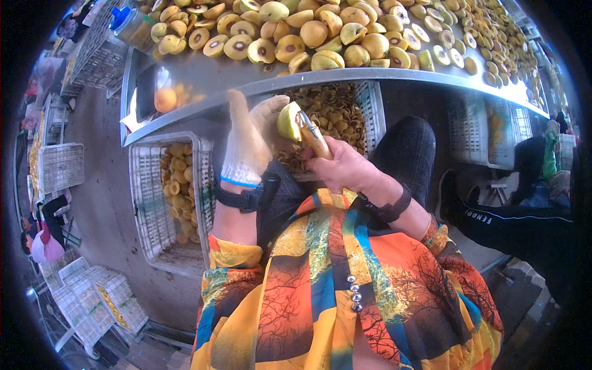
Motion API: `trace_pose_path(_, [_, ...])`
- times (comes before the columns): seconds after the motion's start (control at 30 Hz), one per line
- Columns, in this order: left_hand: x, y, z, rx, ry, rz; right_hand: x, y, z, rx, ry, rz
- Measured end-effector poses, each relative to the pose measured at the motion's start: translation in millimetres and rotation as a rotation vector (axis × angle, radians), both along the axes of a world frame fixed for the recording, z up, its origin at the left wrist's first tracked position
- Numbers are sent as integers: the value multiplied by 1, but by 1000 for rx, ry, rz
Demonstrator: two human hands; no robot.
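My right hand point(342, 161), bare, is closed round the wooden handle of a pitting tool point(317, 143) with a curved metal end. A greenish-yellow fruit half, like a peach half point(287, 122), sits against the tool's metal end. My left hand point(250, 132), in a white knitted glove with a blue cuff edge, is beside it; its thumb stretches up and away, and its fingertips reach the fruit's upper edge. Blur hides part of its fingers. Below the hands is a white crate point(372, 111) filled with fruit pieces point(336, 108).
A metal table point(225, 74) ahead carries many cut fruit halves point(314, 34) and a blue-lidded jar point(132, 28). At left stands a white crate point(139, 203), partly filled with halves. Another crate point(472, 132) is under the table at right, near a person's dark-clad leg point(505, 216).
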State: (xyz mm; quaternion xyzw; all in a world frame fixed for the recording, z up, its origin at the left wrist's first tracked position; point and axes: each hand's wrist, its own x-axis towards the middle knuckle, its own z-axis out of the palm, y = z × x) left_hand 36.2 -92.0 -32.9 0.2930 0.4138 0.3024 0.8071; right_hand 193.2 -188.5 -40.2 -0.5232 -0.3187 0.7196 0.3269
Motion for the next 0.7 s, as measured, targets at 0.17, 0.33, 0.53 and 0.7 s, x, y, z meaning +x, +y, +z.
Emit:
trace_pose_path(0.17, [15,-9,-11,75,-84,168,-13,-1,-3,115,-236,-60])
trace_pose_path(0.33, [26,-18,-28,197,46,283,-33,-6,-3,305,-653,-54])
trace_pose_path(0.53, [36,-27,-31,255,20,435,-36,-6,4,292,-744,-43])
trace_pose_path(0.7, [41,-29,-35,374,32,475,-37,-8,1,297,-727,-61])
